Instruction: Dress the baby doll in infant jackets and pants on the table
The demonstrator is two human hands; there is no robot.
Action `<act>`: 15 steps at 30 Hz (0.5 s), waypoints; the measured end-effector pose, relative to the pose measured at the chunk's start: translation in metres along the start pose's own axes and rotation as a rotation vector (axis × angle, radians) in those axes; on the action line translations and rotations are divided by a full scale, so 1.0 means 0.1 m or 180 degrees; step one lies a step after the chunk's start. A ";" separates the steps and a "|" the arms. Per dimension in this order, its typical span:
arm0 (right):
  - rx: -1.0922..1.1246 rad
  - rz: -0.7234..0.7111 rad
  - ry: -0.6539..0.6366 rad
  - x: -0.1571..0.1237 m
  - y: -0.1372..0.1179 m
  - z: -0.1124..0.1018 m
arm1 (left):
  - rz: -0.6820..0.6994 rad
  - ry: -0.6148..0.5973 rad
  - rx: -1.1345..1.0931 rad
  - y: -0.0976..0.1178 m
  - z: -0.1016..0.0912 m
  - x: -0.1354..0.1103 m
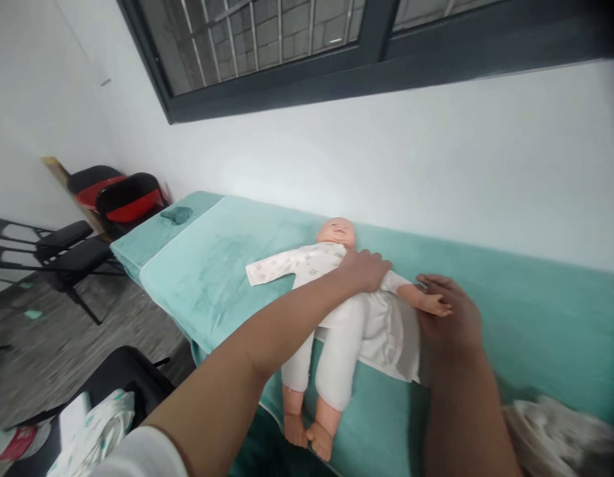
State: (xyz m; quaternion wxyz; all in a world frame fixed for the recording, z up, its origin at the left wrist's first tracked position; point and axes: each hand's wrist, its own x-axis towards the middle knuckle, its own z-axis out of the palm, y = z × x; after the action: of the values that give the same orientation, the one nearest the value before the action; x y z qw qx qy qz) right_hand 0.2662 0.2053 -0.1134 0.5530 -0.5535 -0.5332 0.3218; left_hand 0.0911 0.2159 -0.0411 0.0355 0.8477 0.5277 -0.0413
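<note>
A baby doll [338,232] lies face up on a teal-covered padded table [222,265], its bare feet pointing toward me. It wears a white printed top [314,262] and white trousers [341,348]. One sleeve [271,266] stretches out to the left, and no doll hand shows at its cuff. My left hand [367,270] is closed over the other sleeve near the doll's shoulder, fingertips partly hidden. At that sleeve's end the doll's bare forearm [420,298] sticks out. My right hand [450,311] curls around this forearm at the wrist, its thumb hidden.
White cloth [389,334] lies spread beside the doll's legs. Crumpled fabric [560,430] sits at the lower right. A black chair [122,371] at the lower left bears folded printed cloth [105,421]. More chairs [130,199] stand beyond the table's far end. A wall and window [267,40] border the back.
</note>
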 end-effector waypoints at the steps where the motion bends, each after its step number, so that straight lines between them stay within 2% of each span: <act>1: 0.0095 0.0103 0.0045 0.01 0.01 -0.01 | 0.0002 0.0018 0.0015 0.00 -0.01 0.00; 5: 0.0313 0.0517 0.0454 0.13 0.07 -0.10 | 0.0009 0.0206 0.0086 -0.03 -0.03 -0.01; 7: 0.0024 0.0574 0.0389 0.17 0.10 -0.14 | 0.0000 0.0343 0.0095 -0.08 -0.06 -0.03; 9: -0.0445 0.0569 0.0137 0.19 0.12 -0.15 | -0.0026 0.0460 0.0010 -0.14 -0.10 -0.06; 12: -0.1178 0.0558 -0.0462 0.15 0.13 -0.11 | -0.0112 0.0617 -0.0266 -0.25 -0.15 -0.12; 15: -0.1670 0.0282 -0.1081 0.10 0.13 -0.04 | -0.0069 0.0795 -0.0487 -0.33 -0.15 -0.17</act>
State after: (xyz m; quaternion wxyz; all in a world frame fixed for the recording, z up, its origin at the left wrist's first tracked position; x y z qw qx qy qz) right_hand 0.2754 0.2159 -0.1226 0.2797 -0.6384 -0.6581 0.2849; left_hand 0.0549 0.2166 -0.0249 0.0337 0.8353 0.5388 0.1044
